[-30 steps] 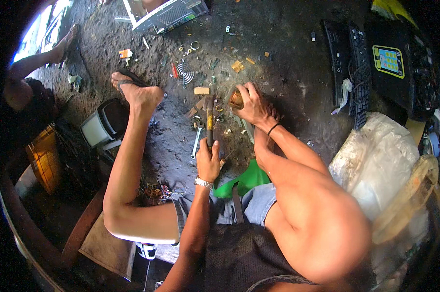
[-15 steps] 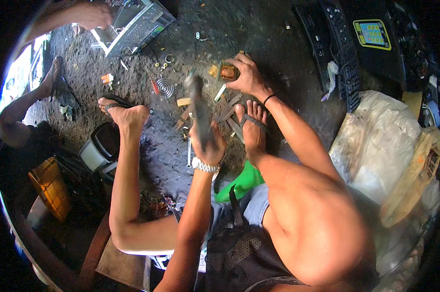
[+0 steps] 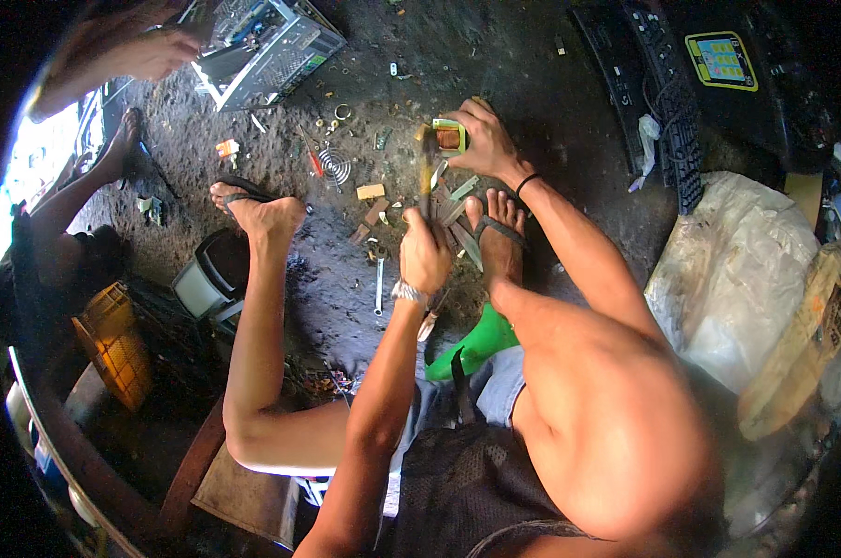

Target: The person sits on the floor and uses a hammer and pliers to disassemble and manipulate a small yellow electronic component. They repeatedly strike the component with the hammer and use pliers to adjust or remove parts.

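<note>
My left hand [image 3: 425, 256], a watch at its wrist, is closed round the handle of a hammer [image 3: 426, 186]. The hammer's head is at the near-left side of a small transformer with a copper winding [image 3: 451, 138]; I cannot tell if they touch. My right hand [image 3: 485, 139], with a black band on the wrist, grips the transformer from the right, close to the ground. Flat metal strips [image 3: 459, 200] lie scattered between the hammer and my right foot. Left of them is a tan block [image 3: 370, 192]. A wrench [image 3: 379, 286] lies left of my left wrist.
At the upper left, another person's hand [image 3: 155, 56] is at an opened computer case [image 3: 276, 56]. A red-handled screwdriver [image 3: 312, 156] and a spiral fan guard [image 3: 335, 168] lie on the dirt. Keyboards [image 3: 676, 149] and a whitish plastic sack [image 3: 727, 270] are at right, an orange basket [image 3: 113, 344] at left.
The hammer, blurred and raised over the ground before, has come down beside the transformer. My right hand still holds the transformer. The other person's hand has shifted slightly down and left.
</note>
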Demonstrator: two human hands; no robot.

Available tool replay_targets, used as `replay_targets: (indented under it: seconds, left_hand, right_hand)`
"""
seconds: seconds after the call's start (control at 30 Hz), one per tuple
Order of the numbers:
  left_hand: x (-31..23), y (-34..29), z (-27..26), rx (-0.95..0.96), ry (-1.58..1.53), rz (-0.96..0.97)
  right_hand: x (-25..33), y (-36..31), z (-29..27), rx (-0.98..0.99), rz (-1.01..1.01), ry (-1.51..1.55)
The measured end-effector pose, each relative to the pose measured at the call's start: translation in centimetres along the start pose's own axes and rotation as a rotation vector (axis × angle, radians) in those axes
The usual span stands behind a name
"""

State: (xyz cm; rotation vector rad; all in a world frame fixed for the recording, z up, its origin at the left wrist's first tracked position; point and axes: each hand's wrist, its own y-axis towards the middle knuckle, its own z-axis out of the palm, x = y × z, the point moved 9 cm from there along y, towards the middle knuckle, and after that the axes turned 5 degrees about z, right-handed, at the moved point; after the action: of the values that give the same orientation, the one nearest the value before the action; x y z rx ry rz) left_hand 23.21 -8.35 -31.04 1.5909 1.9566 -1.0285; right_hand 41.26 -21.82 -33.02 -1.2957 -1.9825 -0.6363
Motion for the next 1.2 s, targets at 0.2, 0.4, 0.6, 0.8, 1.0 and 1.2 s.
replay_targets:
  seconds: [0.2,0.4,0.6,0.8,1.0,1.2]
  left_hand:
    - [-5.0,-1.1,-4.8,-0.311,-0.262,-0.007]
    - [-0.1,0.3,-1.1,-0.109,-0.001,-0.031]
    - [-1.6,-1.6,-4.8,-0.309,-0.206,-0.079]
    - [0.3,-4.8,-5.1,-0.217,-0.306,-0.224]
    - [3.1,-8.1,-4.3,-0.020,-0.271,-0.267]
    - [-5.9,-4.8,-5.7,-0.005,-0.170,0.023]
  right_hand:
    - [-2.8,-1.4,-0.3,0.002,0.047,-0.109]
    - [0.0,-0.4,-0.9,-0.068,-0.073,-0.205]
    - [-2.1,-3.9,-1.7,-0.176,0.089,-0.321]
    - [-2.5,-9.9,1.2,-0.208,0.892,0.182]
    - [1.7,-4.6,-6.4,-0.113,0.225,-0.268]
    - [-2.9,-0.9,-1.8,0.264,-0.237,-0.199]
